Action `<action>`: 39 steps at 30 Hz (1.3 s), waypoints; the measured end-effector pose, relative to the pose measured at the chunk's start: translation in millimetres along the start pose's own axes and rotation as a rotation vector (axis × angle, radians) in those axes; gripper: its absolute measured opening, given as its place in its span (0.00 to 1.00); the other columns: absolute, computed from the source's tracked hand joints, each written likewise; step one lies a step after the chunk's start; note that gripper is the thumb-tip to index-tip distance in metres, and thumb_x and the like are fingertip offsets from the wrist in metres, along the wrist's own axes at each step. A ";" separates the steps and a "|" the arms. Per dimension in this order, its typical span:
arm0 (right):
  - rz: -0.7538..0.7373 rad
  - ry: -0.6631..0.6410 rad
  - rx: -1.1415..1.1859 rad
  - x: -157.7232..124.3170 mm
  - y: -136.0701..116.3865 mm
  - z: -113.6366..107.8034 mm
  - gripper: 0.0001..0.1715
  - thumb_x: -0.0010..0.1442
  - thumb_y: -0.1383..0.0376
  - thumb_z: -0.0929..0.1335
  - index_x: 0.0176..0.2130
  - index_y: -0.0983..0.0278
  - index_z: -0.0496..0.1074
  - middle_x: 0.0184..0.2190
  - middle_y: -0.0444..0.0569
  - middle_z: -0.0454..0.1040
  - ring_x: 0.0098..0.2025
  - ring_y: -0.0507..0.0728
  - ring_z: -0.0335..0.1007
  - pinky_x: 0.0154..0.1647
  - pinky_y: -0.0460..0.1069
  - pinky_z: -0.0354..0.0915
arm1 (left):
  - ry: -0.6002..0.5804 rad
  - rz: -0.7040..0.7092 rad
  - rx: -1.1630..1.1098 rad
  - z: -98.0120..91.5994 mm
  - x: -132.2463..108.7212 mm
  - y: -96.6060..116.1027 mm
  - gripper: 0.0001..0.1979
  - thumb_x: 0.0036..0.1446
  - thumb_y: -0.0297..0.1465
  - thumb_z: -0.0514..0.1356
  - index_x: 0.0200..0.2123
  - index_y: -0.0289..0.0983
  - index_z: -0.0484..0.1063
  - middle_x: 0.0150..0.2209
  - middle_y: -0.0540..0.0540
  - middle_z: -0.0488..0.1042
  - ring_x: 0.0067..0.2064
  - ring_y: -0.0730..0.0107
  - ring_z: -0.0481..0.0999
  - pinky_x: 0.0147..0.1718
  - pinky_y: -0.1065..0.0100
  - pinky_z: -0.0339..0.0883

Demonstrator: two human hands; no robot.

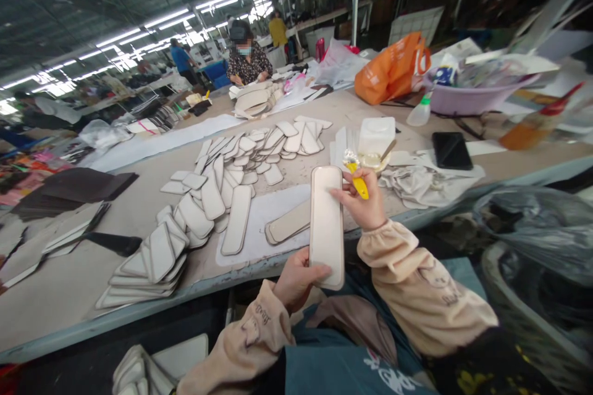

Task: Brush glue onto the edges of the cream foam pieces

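Observation:
A long pale panel with rounded ends and a darker edge [327, 228] is held upright in front of me, off the table. My left hand [296, 276] grips its lower end, thumb on the face. At the upper right edge, the fingers of my right hand [369, 205] pinch the panel. That same hand also holds a small yellow-handled brush [360, 185], its bristle end coated in something whitish. Behind the panel, a similar strip [290, 222] lies partly hidden on a white sheet [259, 202], with another panel [237, 219] to its left.
Many similar panels [213, 191] are heaped across the table. Beyond my right hand are a white tub [377, 134], a crumpled cloth [417, 184], a black phone [451, 150], an orange bag [389, 71] and a lilac basin [477, 97]. A co-worker [250, 62] works opposite.

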State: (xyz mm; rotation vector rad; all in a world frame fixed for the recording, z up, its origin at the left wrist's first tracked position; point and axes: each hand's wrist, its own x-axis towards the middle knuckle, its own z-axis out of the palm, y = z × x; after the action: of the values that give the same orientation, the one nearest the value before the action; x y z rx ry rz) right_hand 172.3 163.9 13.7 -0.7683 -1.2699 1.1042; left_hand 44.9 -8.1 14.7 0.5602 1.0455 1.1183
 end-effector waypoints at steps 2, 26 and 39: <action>-0.006 -0.004 0.013 -0.7 0.9 0.5 0.34 0.43 0.57 0.77 0.41 0.56 0.55 0.43 0.44 0.72 0.33 0.51 0.73 0.33 0.47 0.73 | -0.006 0.011 0.012 -0.6 0.2 -0.9 0.23 0.39 0.32 0.72 0.41 0.30 0.77 0.34 0.40 0.78 0.32 0.65 0.75 0.33 0.66 0.70; -0.043 -0.028 0.039 -1.8 1.8 3.7 0.37 0.41 0.58 0.79 0.41 0.56 0.55 0.42 0.43 0.72 0.32 0.50 0.73 0.33 0.46 0.73 | -0.071 -0.089 -0.147 -15.0 12.6 19.7 0.32 0.50 0.55 0.60 0.43 0.32 0.75 0.35 0.40 0.79 0.32 0.64 0.76 0.32 0.66 0.68; 0.004 -0.145 -0.041 -25.3 2.5 18.4 0.30 0.47 0.59 0.76 0.41 0.57 0.57 0.48 0.49 0.73 0.37 0.53 0.74 0.30 0.46 0.73 | 0.079 0.237 -0.063 -8.9 52.8 43.2 0.19 0.46 0.35 0.70 0.40 0.30 0.77 0.33 0.42 0.80 0.32 0.63 0.78 0.35 0.64 0.70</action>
State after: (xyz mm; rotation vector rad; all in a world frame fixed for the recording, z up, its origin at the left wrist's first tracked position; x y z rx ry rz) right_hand 155.2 138.7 6.0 -0.7318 -1.4166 1.1568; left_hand 21.0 55.6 25.1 0.6042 1.0260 1.3863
